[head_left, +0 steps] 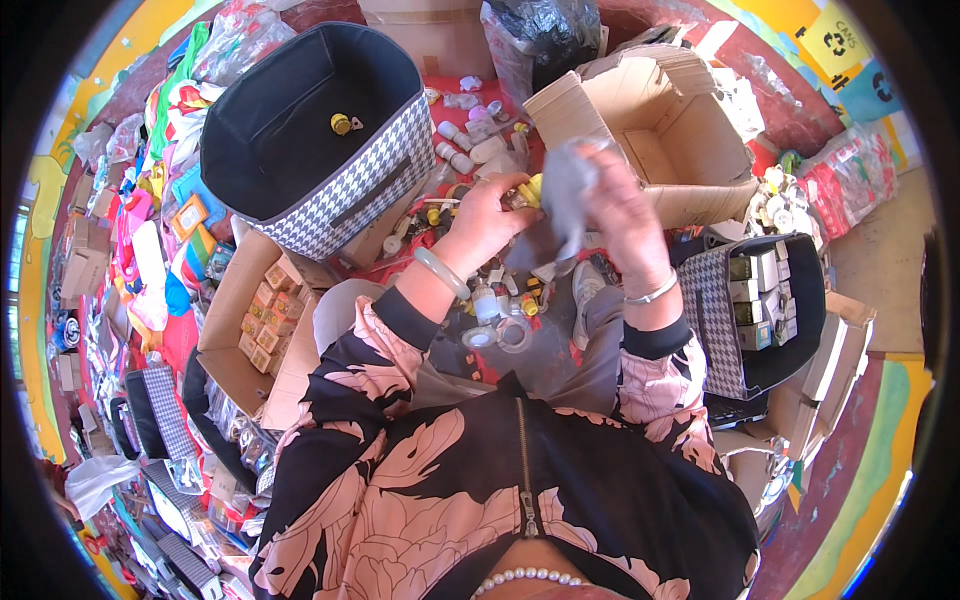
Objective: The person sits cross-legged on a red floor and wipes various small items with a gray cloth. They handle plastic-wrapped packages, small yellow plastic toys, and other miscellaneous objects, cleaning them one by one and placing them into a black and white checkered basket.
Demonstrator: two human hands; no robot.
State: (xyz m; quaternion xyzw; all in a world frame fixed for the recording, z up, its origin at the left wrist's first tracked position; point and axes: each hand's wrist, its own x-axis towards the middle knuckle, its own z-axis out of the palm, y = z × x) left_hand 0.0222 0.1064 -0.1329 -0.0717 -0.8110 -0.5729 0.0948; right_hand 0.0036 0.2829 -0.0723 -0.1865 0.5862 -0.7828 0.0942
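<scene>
Both hands meet over a littered floor, busy with a small bottle and a cloth.

The left hand [487,215] is closed around a small yellow-capped bottle [527,190], which pokes out toward the right hand [622,205]. That hand pinches a crumpled grey cloth [562,200] against the bottle. Behind them sit an open brown cardboard box [655,135] and a dark houndstooth fabric bin [310,140].

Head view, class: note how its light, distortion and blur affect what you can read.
Head view: hard sunlight brightens the open cardboard box; fisheye bends edges near the black rim; right hand and its grey cloth look motion-blurred; left hand sharper.
</scene>
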